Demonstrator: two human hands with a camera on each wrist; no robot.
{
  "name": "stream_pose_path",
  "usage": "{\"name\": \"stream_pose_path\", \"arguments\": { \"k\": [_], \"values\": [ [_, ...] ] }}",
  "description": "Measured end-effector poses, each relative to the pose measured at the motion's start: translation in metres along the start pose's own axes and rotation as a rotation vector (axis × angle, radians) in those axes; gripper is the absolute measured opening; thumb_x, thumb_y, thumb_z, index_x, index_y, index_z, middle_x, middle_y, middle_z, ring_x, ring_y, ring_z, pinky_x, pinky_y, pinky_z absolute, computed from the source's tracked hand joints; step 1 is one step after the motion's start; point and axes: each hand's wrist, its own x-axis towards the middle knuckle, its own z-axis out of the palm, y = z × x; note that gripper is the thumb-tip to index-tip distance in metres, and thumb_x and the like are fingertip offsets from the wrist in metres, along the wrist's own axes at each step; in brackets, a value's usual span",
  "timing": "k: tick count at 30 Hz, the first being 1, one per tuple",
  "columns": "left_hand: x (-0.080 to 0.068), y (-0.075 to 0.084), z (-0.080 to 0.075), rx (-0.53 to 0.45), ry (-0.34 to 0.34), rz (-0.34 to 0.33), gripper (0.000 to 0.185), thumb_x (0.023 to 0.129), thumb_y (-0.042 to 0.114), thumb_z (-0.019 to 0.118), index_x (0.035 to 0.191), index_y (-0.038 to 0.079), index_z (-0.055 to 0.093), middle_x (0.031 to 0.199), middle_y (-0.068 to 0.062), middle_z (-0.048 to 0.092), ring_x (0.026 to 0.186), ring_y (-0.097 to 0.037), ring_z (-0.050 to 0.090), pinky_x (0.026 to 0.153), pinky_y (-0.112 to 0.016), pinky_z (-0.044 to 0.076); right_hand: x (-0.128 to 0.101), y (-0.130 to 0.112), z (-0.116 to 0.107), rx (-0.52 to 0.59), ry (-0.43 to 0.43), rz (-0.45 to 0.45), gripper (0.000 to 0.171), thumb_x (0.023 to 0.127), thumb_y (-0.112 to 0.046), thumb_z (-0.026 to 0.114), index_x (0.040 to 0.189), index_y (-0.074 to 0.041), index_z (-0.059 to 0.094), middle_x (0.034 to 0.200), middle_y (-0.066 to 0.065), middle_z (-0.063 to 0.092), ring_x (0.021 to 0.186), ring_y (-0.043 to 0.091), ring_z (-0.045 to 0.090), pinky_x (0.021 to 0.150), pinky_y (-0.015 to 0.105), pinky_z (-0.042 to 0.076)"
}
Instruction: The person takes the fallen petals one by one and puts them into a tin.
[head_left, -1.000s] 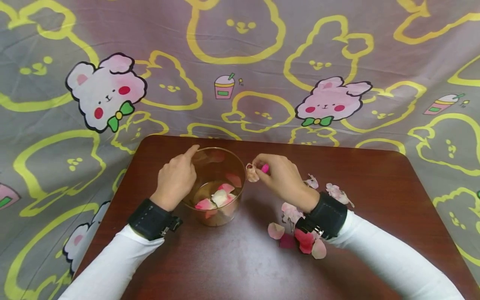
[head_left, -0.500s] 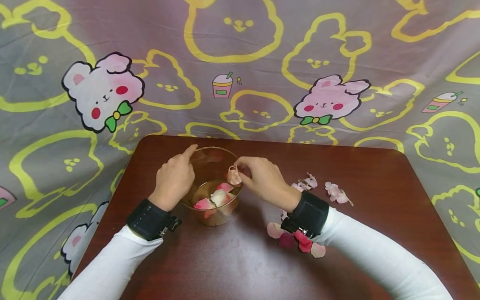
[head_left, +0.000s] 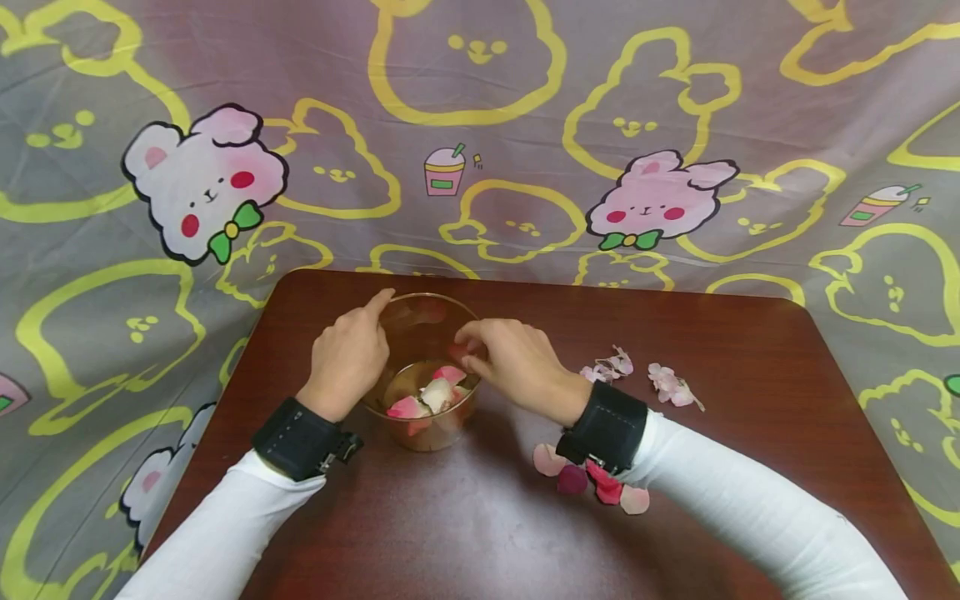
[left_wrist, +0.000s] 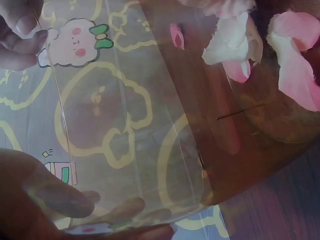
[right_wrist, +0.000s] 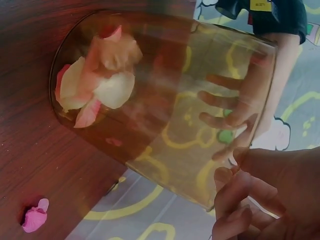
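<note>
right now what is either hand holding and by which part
The left hand holds the transparent container by its side, near the rim. Nothing shows held in the right hand.

Petals [head_left: 437, 396] lie in the container [head_left: 433, 437], left of blossoms [head_left: 672, 387] on the table [head_left: 450, 533].

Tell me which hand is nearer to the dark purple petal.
Right. The right hand is beyond the petal, by the container; the left hand is farther, at its left side.

No readable text, yellow label [right_wrist: 260, 5] included
</note>
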Motion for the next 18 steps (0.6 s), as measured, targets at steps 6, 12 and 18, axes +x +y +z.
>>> {"name": "stream_pose_path", "arguments": {
  "k": [6, 12, 18],
  "values": [
    [0.000, 0.000, -0.001, -0.003, -0.004, -0.002, 0.050, 0.097, 0.007, 0.047, 0.145, 0.016, 0.051, 0.094, -0.025, 0.069, 0.072, -0.048, 0.066, 0.052, -0.054, 0.048, -0.001, 0.001, -0.005, 0.037, 0.021, -0.017, 0.020, 0.091, -0.022, 0.075, 0.111, -0.016, 0.074, 0.094, -0.005, 0.075, 0.077, 0.010, 0.065, 0.064, 0.031, 0.049],
    [0.000, 0.000, 0.000, 0.000, -0.010, -0.001, 0.050, 0.096, 0.007, 0.048, 0.146, 0.017, 0.051, 0.097, -0.026, 0.070, 0.074, -0.049, 0.066, 0.054, -0.055, 0.049, -0.006, 0.005, -0.014, 0.059, 0.060, -0.004, 0.019, 0.093, -0.026, 0.073, 0.109, -0.017, 0.074, 0.093, -0.005, 0.075, 0.079, 0.013, 0.065, 0.062, 0.033, 0.047],
    [0.000, 0.001, 0.001, 0.000, 0.006, 0.007, 0.050, 0.096, 0.006, 0.047, 0.145, 0.015, 0.053, 0.094, -0.027, 0.069, 0.071, -0.049, 0.066, 0.053, -0.056, 0.049, -0.018, 0.023, -0.018, 0.061, 0.106, 0.008, 0.015, 0.093, -0.029, 0.073, 0.103, -0.018, 0.075, 0.091, -0.004, 0.073, 0.077, 0.011, 0.062, 0.060, 0.029, 0.047]
  ]
}}
